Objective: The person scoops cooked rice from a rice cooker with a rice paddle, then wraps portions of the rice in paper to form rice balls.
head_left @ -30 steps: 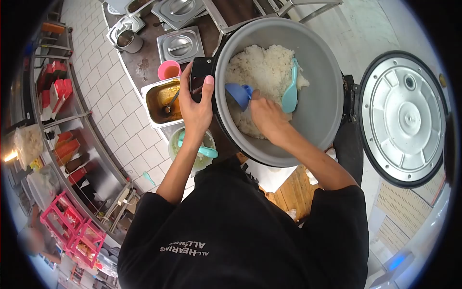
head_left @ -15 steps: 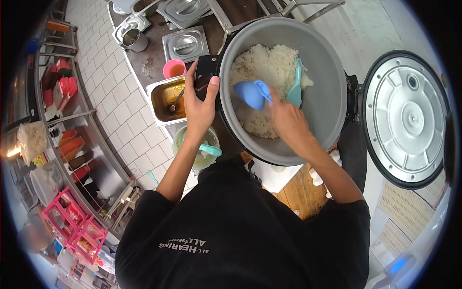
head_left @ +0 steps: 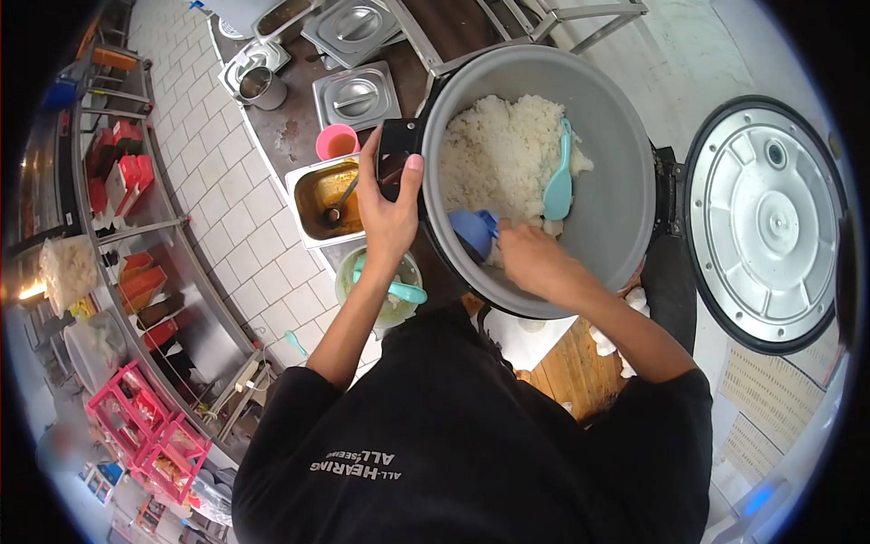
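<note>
Cooked white rice (head_left: 507, 136) lies heaped in the grey pot of a large rice cooker (head_left: 621, 213). My right hand (head_left: 541, 261) is closed around the handle of a blue scoop (head_left: 469, 232), whose bowl is low in the pot at the left wall, against the rice. A turquoise rice paddle (head_left: 558, 193) rests on the rice to the right of the scoop. My left hand (head_left: 390, 218) grips the black housing (head_left: 400, 140) on the cooker's left side, thumb on one face and fingers on the other. The scoop's contents are hidden.
The cooker's round metal lid (head_left: 779, 218) hangs open at right. Left of the cooker are a steel pan (head_left: 313, 195) with brown sauce and a ladle, a pink cup (head_left: 336, 142), a tub (head_left: 412, 272) with turquoise utensils, and steel lids (head_left: 356, 96). A wooden board (head_left: 562, 367) lies below.
My right hand has moved the blue scoop from above the rice down toward the near left wall of the pot. My left hand keeps its grip. The whole view has shifted slightly.
</note>
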Demonstrator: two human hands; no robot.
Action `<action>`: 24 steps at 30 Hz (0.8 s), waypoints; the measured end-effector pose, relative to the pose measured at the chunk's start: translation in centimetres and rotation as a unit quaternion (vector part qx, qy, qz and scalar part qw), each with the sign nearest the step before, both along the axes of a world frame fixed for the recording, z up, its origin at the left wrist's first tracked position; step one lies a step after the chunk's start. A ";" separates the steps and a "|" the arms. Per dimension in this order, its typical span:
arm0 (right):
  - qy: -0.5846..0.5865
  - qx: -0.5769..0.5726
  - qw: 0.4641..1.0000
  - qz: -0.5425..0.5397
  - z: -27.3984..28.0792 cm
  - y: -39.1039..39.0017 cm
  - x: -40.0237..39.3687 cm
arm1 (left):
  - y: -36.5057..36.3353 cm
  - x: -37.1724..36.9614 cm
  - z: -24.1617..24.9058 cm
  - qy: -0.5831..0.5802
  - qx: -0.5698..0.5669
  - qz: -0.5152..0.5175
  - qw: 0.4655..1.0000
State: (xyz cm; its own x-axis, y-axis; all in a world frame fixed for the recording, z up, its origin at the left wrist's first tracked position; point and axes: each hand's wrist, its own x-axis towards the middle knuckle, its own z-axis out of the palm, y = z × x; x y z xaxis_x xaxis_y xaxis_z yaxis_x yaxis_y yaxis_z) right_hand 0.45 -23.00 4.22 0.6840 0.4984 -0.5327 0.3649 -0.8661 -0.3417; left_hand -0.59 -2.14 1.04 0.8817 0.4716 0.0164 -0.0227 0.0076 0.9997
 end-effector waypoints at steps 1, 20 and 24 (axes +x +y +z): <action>0.047 -0.004 0.999 -0.008 -0.4 -0.1 0.7 | 0.2 0.2 0.0 0.000 0.003 0.001 1.000; -0.038 -0.018 0.998 0.052 -2.7 -2.6 8.4 | 0.6 -0.4 -0.6 0.035 0.002 -0.026 0.999; -0.321 0.376 0.849 -0.187 5.8 -5.5 0.3 | 1.1 -0.9 -0.4 0.057 -0.001 -0.036 0.998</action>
